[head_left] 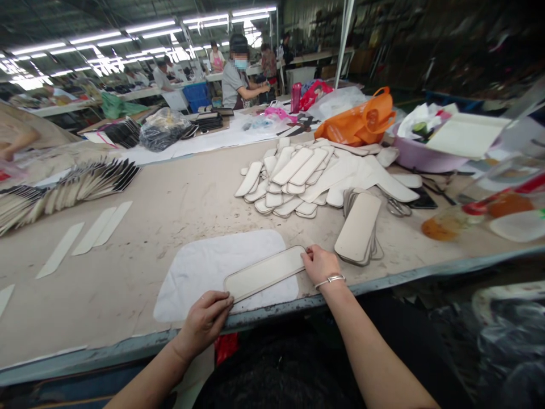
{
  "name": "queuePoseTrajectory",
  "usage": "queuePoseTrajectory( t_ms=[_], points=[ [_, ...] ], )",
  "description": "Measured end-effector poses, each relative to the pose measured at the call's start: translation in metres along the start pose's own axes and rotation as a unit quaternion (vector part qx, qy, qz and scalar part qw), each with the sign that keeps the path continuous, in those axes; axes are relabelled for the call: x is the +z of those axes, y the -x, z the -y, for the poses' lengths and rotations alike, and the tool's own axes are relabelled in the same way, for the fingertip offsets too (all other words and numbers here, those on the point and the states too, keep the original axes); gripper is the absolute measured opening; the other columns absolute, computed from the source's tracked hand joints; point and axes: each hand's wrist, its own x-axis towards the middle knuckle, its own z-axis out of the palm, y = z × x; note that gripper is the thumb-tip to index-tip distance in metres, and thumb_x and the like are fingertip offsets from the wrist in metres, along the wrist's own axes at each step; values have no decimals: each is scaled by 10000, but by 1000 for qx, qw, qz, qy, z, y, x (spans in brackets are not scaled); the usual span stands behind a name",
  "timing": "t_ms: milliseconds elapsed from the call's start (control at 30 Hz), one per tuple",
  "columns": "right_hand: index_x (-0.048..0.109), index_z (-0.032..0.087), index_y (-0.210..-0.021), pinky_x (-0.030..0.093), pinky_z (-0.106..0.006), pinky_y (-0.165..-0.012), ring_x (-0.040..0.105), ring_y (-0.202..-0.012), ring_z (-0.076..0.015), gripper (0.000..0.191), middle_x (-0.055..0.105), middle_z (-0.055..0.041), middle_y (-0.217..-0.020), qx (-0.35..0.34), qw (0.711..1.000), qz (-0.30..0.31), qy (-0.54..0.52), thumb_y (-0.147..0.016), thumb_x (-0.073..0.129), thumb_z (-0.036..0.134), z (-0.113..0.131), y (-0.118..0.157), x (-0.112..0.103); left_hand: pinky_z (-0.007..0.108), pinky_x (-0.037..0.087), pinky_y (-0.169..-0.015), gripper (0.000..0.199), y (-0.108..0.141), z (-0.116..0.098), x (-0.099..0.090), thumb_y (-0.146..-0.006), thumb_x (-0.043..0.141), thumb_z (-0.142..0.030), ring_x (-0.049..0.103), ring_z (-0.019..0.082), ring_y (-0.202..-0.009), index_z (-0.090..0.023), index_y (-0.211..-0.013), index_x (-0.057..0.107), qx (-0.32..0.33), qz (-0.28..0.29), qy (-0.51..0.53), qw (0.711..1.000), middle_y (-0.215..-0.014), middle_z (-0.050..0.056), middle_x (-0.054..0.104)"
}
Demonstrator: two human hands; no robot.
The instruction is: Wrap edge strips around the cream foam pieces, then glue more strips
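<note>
Between my hands is a long cream panel [266, 272] with rounded corners and a dark edge, tilted up to the right above a white cloth [191, 267]. My left hand [206, 318] pinches its lower left end near the table edge. At the upper right end, my right hand [320, 264], with a bracelet at the wrist, pinches the corner. Just right of that hand lies a stack of similar panels [358, 227]. Beyond it spreads a loose heap of cream panels [293, 170].
Loose pale strips [102, 230] and a fanned row of dark-backed pieces [72, 190] lie at the left. Scissors [399, 208], an orange bag [357, 122], a purple basin [426, 156] and a jar of amber liquid [443, 224] are on the right. A masked person [238, 79] works across the table.
</note>
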Motion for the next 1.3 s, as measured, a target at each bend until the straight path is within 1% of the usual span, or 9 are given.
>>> queuePoseTrajectory(
  t_ms=[133,233,333,467,600,700,833,1133,1300],
  points=[
    [626,198,-896,401,-268,-656,631,-755,-189,204,696,-40,-798,-10,1000,3,0,-822,489,330,0,1,-1,262,531,-744,201,-3,0,-6,-819,548,-157,622,158,-849,-191,-991,645,-65,4,41,997,-925,71,641],
    [624,194,-892,399,-266,-659,631,-760,-189,204,696,-41,-805,-14,1000,0,-5,-822,490,331,-1,1,-1,245,526,-711,150,-6,3,-9,-829,545,-199,627,146,-796,-188,-940,645,-115,-7,56,992,-851,48,654],
    [621,195,-900,401,-266,-661,630,-760,-189,204,697,-38,-810,-18,1000,1,-9,-820,492,332,-2,1,0,236,517,-675,130,-11,7,-8,-823,558,-236,616,134,-744,-177,-897,646,-133,-14,33,990,-829,44,639],
    [621,196,-906,399,-266,-657,627,-756,-187,210,698,-38,-815,-15,1000,8,-10,-819,494,339,-2,0,-1,234,512,-640,228,-19,12,-5,-811,571,-278,599,121,-694,-154,-994,632,-152,-20,-26,988,-918,68,609],
    [621,202,-904,394,-273,-657,625,-761,-192,211,698,-34,-817,-11,1000,12,1,-819,493,347,-1,1,-1,228,514,-632,278,-22,16,-3,-816,562,-279,588,113,-681,-160,-1062,613,-150,10,-36,988,-917,61,590],
    [619,207,-905,392,-275,-659,624,-762,-194,206,696,-27,-814,-12,1000,9,10,-822,492,347,-1,0,-1,225,514,-623,236,-18,17,-1,-830,550,-273,581,102,-666,-172,-1029,628,-141,-4,-24,990,-917,55,579],
    [623,204,-900,390,-273,-659,622,-754,-188,200,695,-29,-810,-11,1000,3,12,-818,498,338,0,0,0,241,513,-717,180,-14,18,2,-854,520,-239,589,136,-832,-193,-943,669,-102,-21,-13,994,-911,57,573],
    [622,208,-878,382,-261,-632,616,-723,-172,190,684,-23,-772,-19,1000,-5,13,-827,478,320,1,1,-1,233,510,-728,179,-12,24,5,-848,523,-217,588,138,-841,-185,-940,673,-60,-26,-20,998,-916,57,564],
    [618,201,-880,384,-255,-641,610,-734,-169,185,676,-32,-784,-22,999,-12,20,-827,479,311,2,2,0,235,510,-744,175,-12,24,5,-853,512,-208,581,138,-848,-179,-935,663,-52,-22,-28,998,-925,66,556]
  ],
)
